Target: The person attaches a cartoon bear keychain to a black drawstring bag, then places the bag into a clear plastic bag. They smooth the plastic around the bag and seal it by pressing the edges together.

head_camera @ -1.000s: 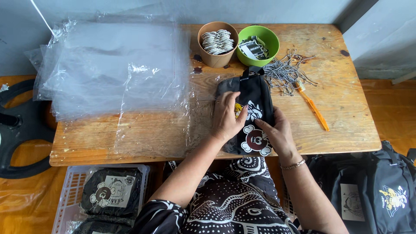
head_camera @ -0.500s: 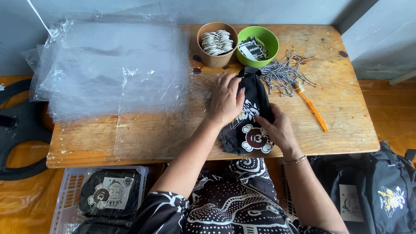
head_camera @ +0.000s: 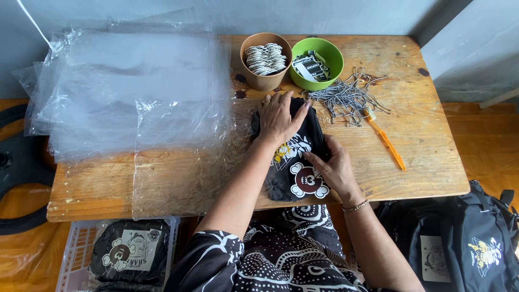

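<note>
Below the brown bowl (head_camera: pixel 266 60) on the counter (head_camera: pixel 421 140): black garment (head_camera: pixel 294 157) lying folded, left hand (head_camera: pixel 278 116) flat on its top with fingers spread, right hand (head_camera: pixel 335 167) pressing its lower right edge, fingers together.

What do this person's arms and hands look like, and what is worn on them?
Both forearms are bare. The left hand wears a ring on one finger; the right hand has a thin bracelet at the wrist. A black garment with white dotted, swirling patterns covers the upper arms and torso.

bright, even daylight | soft shadows | sharp focus | glare on plastic sheets (head_camera: pixel 124 92)
</note>
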